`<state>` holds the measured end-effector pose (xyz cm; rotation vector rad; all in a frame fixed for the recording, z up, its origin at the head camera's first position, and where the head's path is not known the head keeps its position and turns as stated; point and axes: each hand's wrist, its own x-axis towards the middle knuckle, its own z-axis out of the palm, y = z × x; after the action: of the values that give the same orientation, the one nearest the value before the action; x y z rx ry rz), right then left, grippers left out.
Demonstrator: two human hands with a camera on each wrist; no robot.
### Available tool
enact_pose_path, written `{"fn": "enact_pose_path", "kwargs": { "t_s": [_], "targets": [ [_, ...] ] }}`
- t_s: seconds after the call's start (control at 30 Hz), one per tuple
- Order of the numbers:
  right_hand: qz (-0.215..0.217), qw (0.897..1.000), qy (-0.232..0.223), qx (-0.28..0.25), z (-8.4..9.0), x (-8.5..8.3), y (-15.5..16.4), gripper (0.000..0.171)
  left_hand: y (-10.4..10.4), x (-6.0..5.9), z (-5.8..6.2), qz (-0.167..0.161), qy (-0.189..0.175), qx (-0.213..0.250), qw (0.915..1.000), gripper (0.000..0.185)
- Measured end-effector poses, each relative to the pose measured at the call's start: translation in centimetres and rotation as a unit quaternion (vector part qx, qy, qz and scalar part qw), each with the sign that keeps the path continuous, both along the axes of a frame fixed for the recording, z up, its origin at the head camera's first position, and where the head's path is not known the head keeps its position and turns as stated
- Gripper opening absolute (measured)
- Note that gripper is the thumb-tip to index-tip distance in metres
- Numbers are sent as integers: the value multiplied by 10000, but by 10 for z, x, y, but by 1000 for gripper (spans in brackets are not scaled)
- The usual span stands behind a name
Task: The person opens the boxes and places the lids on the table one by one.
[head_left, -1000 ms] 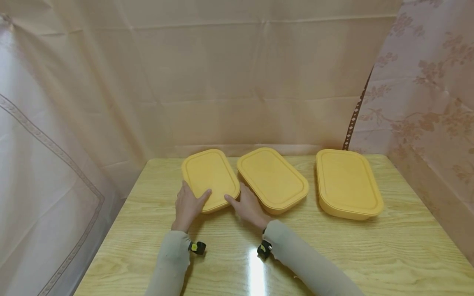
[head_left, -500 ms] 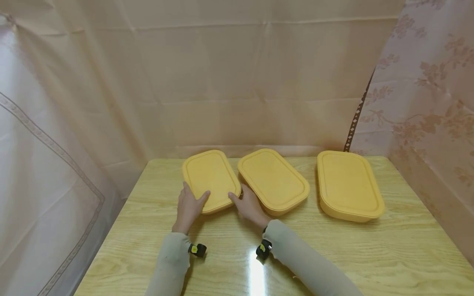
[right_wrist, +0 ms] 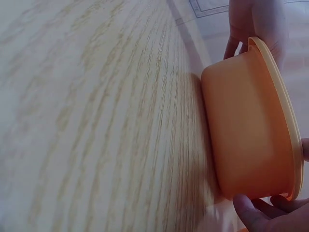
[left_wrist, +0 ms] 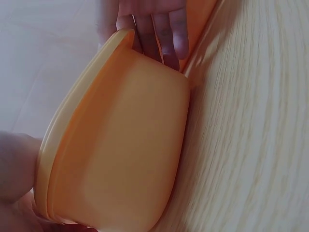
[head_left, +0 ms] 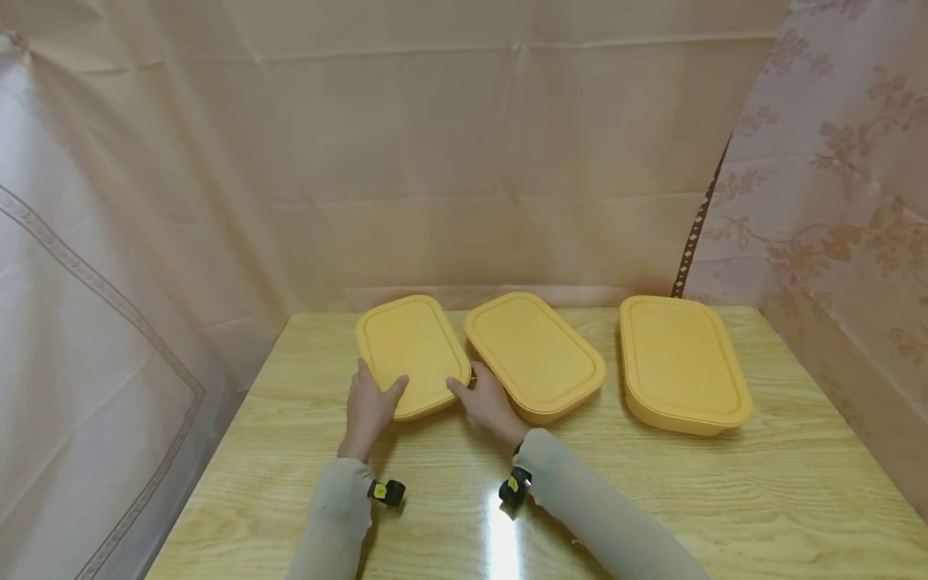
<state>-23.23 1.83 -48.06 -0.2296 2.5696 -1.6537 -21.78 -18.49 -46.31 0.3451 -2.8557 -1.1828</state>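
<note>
Three yellow lidded containers stand in a row at the back of a wooden table (head_left: 652,491). My left hand (head_left: 371,396) grips the near left corner of the left container (head_left: 412,346), thumb on its lid. My right hand (head_left: 484,395) holds the container's near right side, thumb at the lid's edge. In the left wrist view the container's wall (left_wrist: 125,145) fills the frame, with the right hand's fingers (left_wrist: 159,29) curled on its far side. The right wrist view shows the same container (right_wrist: 246,125) between the left hand (right_wrist: 256,24) and the right fingertips (right_wrist: 270,212).
The middle container (head_left: 535,354) lies close against my right hand; the right container (head_left: 681,366) stands apart. Cloth curtains (head_left: 471,161) close off the back and both sides of the table. Bare glossy tabletop stretches toward me.
My right hand has slid a little closer against the left container's right side. The left hand and all three containers have hardly moved.
</note>
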Motion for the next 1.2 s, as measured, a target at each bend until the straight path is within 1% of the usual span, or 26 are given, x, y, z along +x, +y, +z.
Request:
{"fn": "enact_pose_path", "kwargs": {
  "t_s": [0.17,0.27,0.47,0.83,1.03,1.2],
  "targets": [
    [34,9999,-46,-115,0,1,0,46,0,0,-1,57,100,-8,9999,94],
    [76,9998,-47,-151,-1,1,1,49,-1,-1,-1,100,73,12,9999,94],
    [141,9997,-144,-164,-2,0,1,56,-2,0,-1,52,42,26,10000,94],
    [391,9983,-235,-361,-1,0,2,61,-3,-1,-1,84,1,170,9998,95],
    [440,9972,-374,-478,0,1,3,68,-5,-3,-3,69,84,153,9998,94],
    [487,9959,-413,-642,-2,2,3,71,-7,-3,-4,85,95,123,9998,94]
  ]
}}
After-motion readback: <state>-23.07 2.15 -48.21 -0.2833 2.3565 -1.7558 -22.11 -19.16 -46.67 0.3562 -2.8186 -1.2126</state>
